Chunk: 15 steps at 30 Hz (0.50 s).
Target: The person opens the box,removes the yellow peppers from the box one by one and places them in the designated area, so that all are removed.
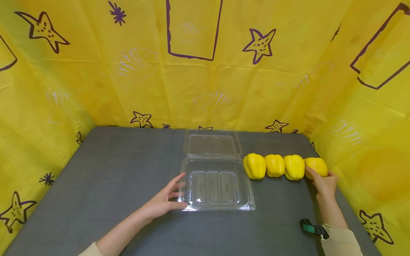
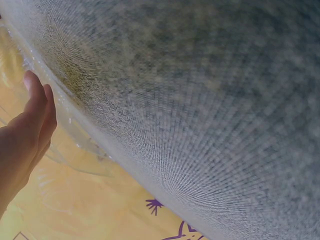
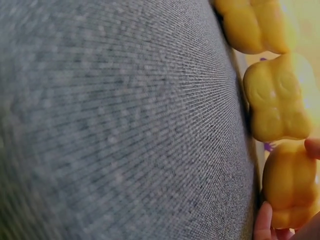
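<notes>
A hinged clear plastic container point(image 1: 215, 186) lies on the grey table, its lid point(image 1: 213, 144) folded back behind it. My left hand point(image 1: 164, 199) touches the container's left side, fingers fairly straight and spread, thumb at the near left corner; the left wrist view also shows this hand point(image 2: 30, 127) with extended fingers. Right of the container several yellow bell peppers stand in a row. My right hand point(image 1: 324, 185) grips the rightmost bell pepper point(image 1: 316, 165), thumb on its left and fingers on its right. The right wrist view shows that pepper point(image 3: 290, 182) between thumb and fingertips.
The other peppers are a first one point(image 1: 255, 166) close beside the container, a second point(image 1: 274, 165) and a third point(image 1: 294, 167). Yellow patterned cloth point(image 1: 208, 81) hangs around the grey table point(image 1: 128, 170). A black-and-green strap device point(image 1: 312, 228) sits at the right wrist.
</notes>
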### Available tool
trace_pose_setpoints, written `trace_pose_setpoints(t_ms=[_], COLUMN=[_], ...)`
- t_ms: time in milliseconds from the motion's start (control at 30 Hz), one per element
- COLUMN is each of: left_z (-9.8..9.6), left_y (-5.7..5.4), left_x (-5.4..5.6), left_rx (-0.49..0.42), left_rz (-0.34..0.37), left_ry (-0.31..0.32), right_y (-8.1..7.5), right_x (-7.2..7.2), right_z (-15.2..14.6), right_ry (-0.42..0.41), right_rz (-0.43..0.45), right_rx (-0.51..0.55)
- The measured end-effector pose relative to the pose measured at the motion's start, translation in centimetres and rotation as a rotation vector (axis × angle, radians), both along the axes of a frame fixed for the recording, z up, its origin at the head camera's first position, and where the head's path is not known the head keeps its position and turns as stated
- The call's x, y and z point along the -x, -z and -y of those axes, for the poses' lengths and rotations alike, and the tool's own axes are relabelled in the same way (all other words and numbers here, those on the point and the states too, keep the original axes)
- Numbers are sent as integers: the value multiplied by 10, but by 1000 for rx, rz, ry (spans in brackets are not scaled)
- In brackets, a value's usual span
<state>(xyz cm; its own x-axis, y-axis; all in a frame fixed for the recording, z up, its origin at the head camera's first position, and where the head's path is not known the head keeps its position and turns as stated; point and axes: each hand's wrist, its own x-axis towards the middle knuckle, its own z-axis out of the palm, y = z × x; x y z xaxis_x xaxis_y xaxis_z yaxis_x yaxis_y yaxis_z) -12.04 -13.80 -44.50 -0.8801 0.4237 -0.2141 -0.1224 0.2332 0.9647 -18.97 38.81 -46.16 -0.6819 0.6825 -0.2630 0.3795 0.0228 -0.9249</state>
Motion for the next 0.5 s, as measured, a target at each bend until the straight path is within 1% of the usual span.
trace_pose_setpoints(t_ms=[333,500], left_z=[1,1], left_y=[-1,0], left_x=[0,0], left_rx=[0,2], left_rz=[-4,-3], left_ry=[4,6], right_y=[1,0], right_x=[-2,-3], right_z=[1,3], right_ry=[-1,3], right_rz=[-1,-20], right_rx=[4,18])
